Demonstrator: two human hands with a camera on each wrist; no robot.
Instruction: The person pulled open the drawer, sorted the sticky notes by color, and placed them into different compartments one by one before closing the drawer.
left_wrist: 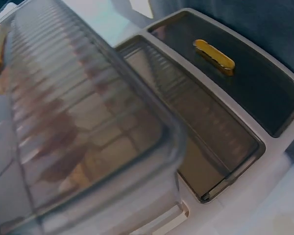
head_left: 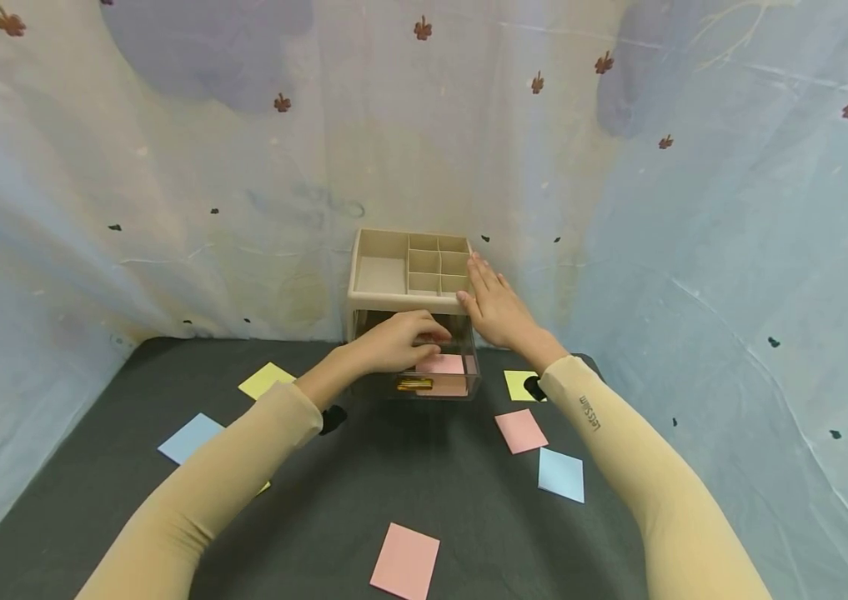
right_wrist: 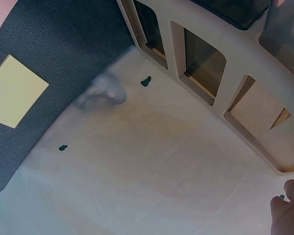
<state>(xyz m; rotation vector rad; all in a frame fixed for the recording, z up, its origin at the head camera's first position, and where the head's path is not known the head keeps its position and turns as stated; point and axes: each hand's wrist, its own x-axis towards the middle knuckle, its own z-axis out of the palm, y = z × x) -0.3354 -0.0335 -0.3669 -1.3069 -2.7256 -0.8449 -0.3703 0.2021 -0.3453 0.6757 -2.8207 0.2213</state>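
Observation:
A beige desktop organizer with a divided top tray stands at the back of the table. Its upper clear drawer, with a gold handle, is pulled out toward me. Inside lies a pink sticky-note pad. My left hand reaches over this drawer, fingers loosely bent and thumb apart, just above the pad; I see nothing between them. Flat against the organizer's right upper edge rests my right hand, fingers straight. In the right wrist view, only part of the right hand shows at the corner.
Yellow, blue and partly hidden pads lie left on the dark table. To the right are yellow, pink and blue pads. Another pink pad lies in front. A patterned curtain hangs behind.

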